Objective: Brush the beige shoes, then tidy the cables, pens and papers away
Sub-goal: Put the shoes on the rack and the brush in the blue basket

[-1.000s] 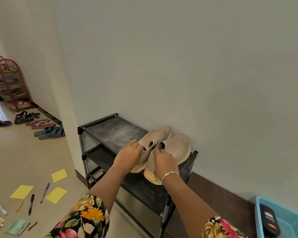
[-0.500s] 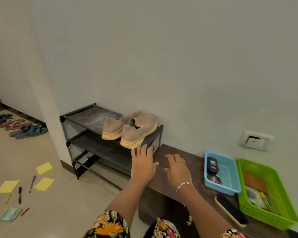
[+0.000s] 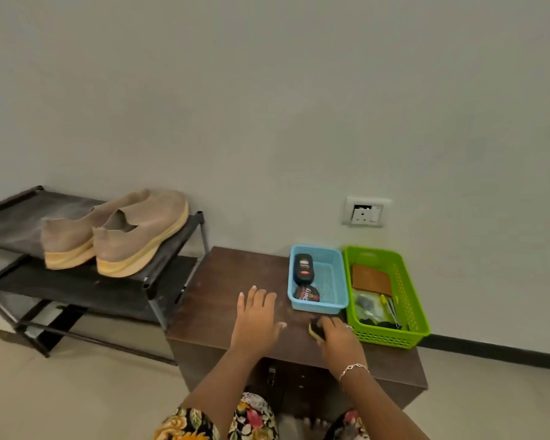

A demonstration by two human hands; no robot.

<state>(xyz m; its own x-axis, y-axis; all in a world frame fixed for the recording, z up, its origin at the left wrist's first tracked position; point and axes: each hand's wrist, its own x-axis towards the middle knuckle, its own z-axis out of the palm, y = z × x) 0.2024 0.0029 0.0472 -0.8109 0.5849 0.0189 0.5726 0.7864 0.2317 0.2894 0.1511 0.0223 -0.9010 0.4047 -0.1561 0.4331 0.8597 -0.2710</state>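
Right grip (image 3: 338, 339) curls round a brush (image 3: 315, 332) on the bench (image 3: 229, 281); left grip (image 3: 256, 322) spreads flat, empty. Shoes (image 3: 124, 230), far left, point toes toward the wall.

beige shoes (image 3: 124, 246) stand side by side atop the black rack (image 3: 13, 223).

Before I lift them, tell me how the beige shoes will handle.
The beige shoes look soft, so the uppers will probably flex when pinched. Their thick flat soles should keep them steady, unlikely to roll or tip.
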